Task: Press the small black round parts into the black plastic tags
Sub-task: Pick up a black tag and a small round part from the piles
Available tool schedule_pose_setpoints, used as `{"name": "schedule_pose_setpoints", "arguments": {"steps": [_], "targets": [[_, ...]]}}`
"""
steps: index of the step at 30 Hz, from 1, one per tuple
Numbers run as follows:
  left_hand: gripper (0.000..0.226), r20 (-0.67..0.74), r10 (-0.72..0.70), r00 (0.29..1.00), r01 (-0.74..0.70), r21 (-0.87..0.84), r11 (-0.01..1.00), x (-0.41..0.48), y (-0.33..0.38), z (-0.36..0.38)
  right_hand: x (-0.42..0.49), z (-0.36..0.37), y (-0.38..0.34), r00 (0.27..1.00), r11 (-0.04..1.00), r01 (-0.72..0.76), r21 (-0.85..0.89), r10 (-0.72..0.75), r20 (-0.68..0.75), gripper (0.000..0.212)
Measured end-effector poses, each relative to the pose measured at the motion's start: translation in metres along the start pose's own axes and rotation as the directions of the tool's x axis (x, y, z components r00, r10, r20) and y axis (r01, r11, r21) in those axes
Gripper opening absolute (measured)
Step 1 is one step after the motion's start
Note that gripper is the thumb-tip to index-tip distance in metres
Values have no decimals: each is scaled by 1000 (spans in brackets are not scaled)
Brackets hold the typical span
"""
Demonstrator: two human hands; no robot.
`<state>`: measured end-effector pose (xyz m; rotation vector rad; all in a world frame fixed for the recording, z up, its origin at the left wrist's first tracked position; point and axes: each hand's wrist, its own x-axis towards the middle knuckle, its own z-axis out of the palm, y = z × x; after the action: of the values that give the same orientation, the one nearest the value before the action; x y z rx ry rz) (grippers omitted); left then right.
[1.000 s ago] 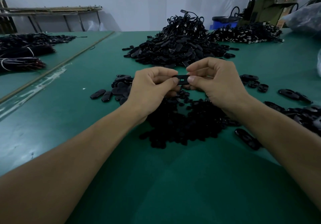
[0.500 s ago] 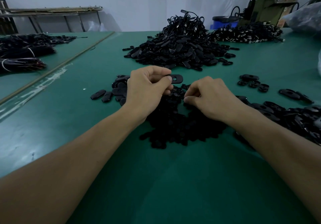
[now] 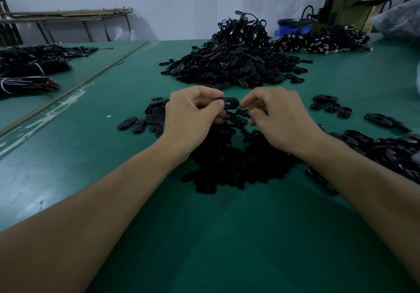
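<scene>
Left hand (image 3: 193,116) pinches the tag (image 3: 230,103) at one end, hole end jutting free above the parts pile (image 3: 238,163). Right hand (image 3: 276,116) just beside it, fingertips curled close; whether it carries a part, can't tell. The tag looks light, stiff and slick, best gripped by its edges.

Probably a factory workshop, green worktable (image 3: 113,102), heaped black parts (image 3: 229,63), machine (image 3: 354,4)

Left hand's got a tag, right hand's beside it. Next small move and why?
Probably bring the right hand to the hole in the tag and press. The left hand pinches the tag with its hole end exposed; whether the right fingers hold a round part can't be seen.
</scene>
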<state>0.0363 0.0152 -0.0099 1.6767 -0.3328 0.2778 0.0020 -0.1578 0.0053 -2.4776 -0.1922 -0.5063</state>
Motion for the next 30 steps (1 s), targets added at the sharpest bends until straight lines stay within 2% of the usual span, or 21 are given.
{"name": "schedule_pose_setpoints", "arguments": {"steps": [8, 17, 22, 26, 30], "targets": [[13, -18, 2, 1000, -2, 17, 1000, 1, -3, -1, 1, -6, 4, 999, 998, -23, 63, 21, 24, 23], [15, -23, -14, 1000, 14, 1, 1000, 0, 0, 0, -1, -12, 7, 998, 997, -44, 57, 41, 50, 2], [14, 4, -13, 1000, 13, 25, 1000, 0, -1, 0, -1, -11, 9, 997, 974, -65, 215, 71, -17, 16], [14, 19, 5, 1000, -5, 37, 999, 0, -2, 1, 0, -12, 6, 995, 915, -68, 398, 90, -36, 18], [14, 36, 25, 999, -27, 36, 999, -1, -1, 2, -2, -12, 3, 993, 889, -88, 449, 115, -31, 20]]}}
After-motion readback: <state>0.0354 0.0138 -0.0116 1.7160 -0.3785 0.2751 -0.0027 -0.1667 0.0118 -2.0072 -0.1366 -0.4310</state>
